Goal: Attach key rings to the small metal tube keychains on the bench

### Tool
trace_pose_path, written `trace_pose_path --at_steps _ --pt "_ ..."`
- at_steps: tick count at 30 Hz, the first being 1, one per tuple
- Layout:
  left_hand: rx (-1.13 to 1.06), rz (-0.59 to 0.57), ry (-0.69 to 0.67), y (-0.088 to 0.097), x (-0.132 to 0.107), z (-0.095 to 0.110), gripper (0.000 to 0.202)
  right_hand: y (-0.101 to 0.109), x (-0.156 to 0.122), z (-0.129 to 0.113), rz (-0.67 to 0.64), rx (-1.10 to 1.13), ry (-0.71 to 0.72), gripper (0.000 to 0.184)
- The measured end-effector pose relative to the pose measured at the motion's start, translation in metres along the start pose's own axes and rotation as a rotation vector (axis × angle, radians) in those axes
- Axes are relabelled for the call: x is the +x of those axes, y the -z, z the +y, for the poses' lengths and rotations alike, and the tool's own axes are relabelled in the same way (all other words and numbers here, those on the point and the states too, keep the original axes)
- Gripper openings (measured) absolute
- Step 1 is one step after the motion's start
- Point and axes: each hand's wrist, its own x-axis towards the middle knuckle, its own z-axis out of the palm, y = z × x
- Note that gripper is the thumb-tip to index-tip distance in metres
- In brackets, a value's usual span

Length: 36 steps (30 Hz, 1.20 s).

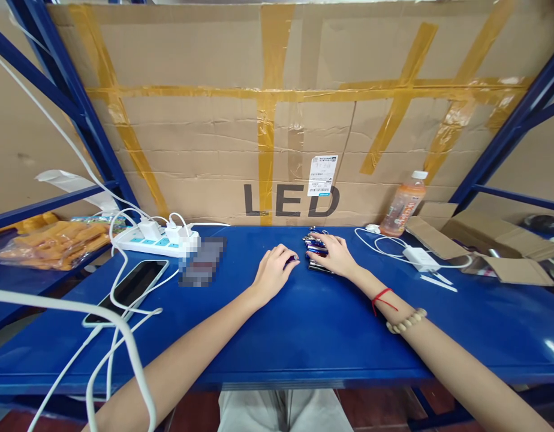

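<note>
My left hand (273, 271) is over the middle of the blue tabletop, its fingers closed in a pinch. Between them shows a bit of a small, shiny dark-blue piece (289, 260); most of it is hidden. Just to the right, my right hand (336, 254) lies palm down with its fingers apart. It rests on a row of small shiny blue and silver cylinders (319, 265), some with metal rings at the far end. The fingers cover part of that row, so the exact kind of these pieces cannot be made out.
On the left are a white power strip (155, 241) with chargers, a phone (128, 291) and loose white cables. A bottle (403, 204), a charger (421, 258) and an open cardboard box (488, 243) stand right. A large taped cardboard panel (191, 144) backs the table.
</note>
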Motion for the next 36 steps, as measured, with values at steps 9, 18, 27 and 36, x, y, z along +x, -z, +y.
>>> trace_pose_path --at_steps 9,18,27,36 --pt "-0.029 0.003 -0.018 -0.001 -0.001 -0.002 0.020 -0.009 0.020 -0.014 -0.160 -0.160 0.154 0.055" --pt "-0.226 0.059 0.033 -0.001 -0.001 -0.008 0.012 -0.005 0.031 -0.031 -0.229 -0.088 0.200 0.036" --pt "-0.295 0.079 0.000 -0.002 0.000 -0.009 0.016 0.002 0.013 -0.048 -0.179 0.017 0.222 0.021" --pt "0.041 -0.020 -0.033 0.004 0.002 -0.009 0.020 0.011 0.007 -0.046 -0.224 0.067 0.132 0.019"
